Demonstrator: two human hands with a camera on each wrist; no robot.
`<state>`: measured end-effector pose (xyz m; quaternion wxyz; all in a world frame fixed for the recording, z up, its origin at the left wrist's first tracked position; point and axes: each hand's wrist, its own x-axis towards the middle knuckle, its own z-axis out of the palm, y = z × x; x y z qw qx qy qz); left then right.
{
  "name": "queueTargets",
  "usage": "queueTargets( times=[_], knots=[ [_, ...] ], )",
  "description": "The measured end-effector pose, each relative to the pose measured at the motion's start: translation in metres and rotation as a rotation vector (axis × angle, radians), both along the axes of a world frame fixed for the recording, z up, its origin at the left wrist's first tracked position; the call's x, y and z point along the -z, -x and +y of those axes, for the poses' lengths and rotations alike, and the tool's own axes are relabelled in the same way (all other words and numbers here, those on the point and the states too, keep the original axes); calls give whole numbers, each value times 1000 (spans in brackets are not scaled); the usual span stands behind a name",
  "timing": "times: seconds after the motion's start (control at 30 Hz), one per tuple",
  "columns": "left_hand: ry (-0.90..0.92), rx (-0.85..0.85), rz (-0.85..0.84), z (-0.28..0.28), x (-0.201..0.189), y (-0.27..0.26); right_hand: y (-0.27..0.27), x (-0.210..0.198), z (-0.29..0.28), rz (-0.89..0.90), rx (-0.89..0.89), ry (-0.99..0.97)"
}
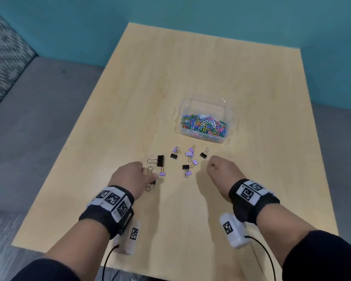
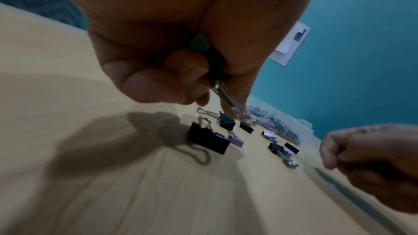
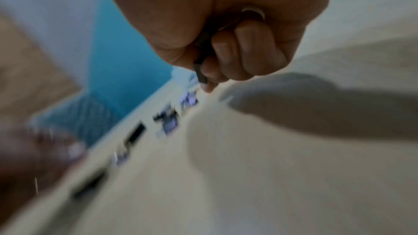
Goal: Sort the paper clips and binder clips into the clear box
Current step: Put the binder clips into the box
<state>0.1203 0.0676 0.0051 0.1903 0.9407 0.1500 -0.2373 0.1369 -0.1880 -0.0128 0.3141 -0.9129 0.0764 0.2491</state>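
Observation:
The clear box (image 1: 187, 102) sits mid-table with a heap of coloured paper clips (image 1: 204, 124) in it. Several black and purple binder clips lie loose in front of it, among them a large black one (image 1: 160, 160) and a purple one (image 1: 188, 153). My left hand (image 1: 134, 175) hovers at their near left and pinches a black binder clip (image 2: 216, 67) between thumb and fingers, its wire handles pointing down. My right hand (image 1: 221, 169) is a fist at their near right, curled round a dark binder clip (image 3: 200, 71); that view is blurred.
The light wooden table (image 1: 190, 67) ends at a teal wall behind and to the right. A grey bench with a patterned cushion (image 1: 4, 57) runs along its left. A white sheet (image 2: 291, 42) hangs on the wall. Cables trail from both wrists.

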Motion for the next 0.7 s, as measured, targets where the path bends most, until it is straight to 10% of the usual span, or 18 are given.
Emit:
queueTargets(
  times=[0.27, 0.7],
  knots=[
    [-173, 136, 213, -31, -4, -18, -68, -28, -22, -152, 460, -432],
    [-57, 100, 222, -16, 15, -9, -213, -25, -7, -243, -395, 341]
  ],
)
